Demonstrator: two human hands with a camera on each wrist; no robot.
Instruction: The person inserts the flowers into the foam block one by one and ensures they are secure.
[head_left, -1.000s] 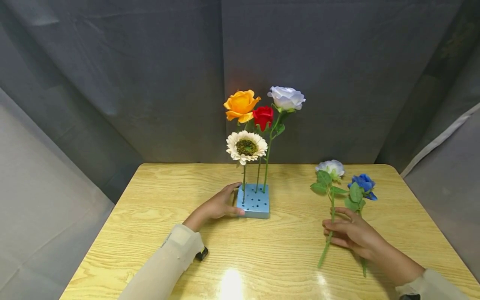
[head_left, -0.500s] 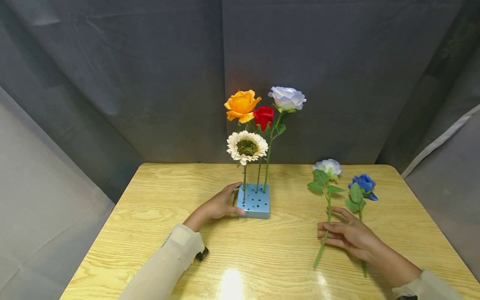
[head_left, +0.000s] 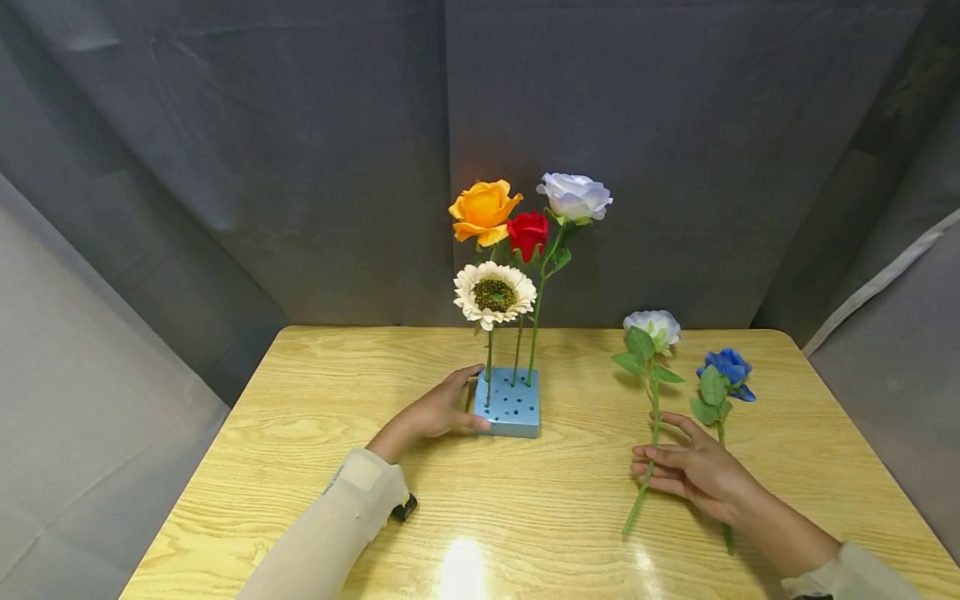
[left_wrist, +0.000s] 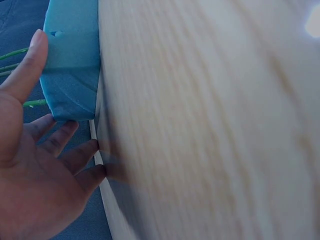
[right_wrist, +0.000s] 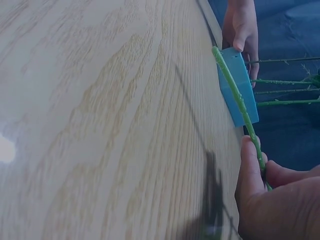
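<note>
My left hand (head_left: 435,410) holds the left side of a light blue flower block (head_left: 517,429), thumb at its front corner and fingers along its far side. Small holes dot the block's top. Standing in it are an orange rose (head_left: 482,211), a red rose (head_left: 527,233), a pale lavender rose (head_left: 574,197) and a cream sunflower-like bloom (head_left: 494,295). My right hand (head_left: 697,468) pinches the green stem (right_wrist: 239,100) of a whitish rose (head_left: 651,329) between thumb and fingers. Its bloom points away from me; the stem's lower end sticks out past the fingers.
A blue rose (head_left: 726,372) lies on the wooden table (head_left: 315,467) at the right, its stem partly hidden behind my right hand. Grey curtains (head_left: 337,167) hang behind the table and at both sides.
My right hand has shifted slightly left with the whitish rose, whose bloom now sits a little farther left and higher in view. The left hand and the block have stayed put.
</note>
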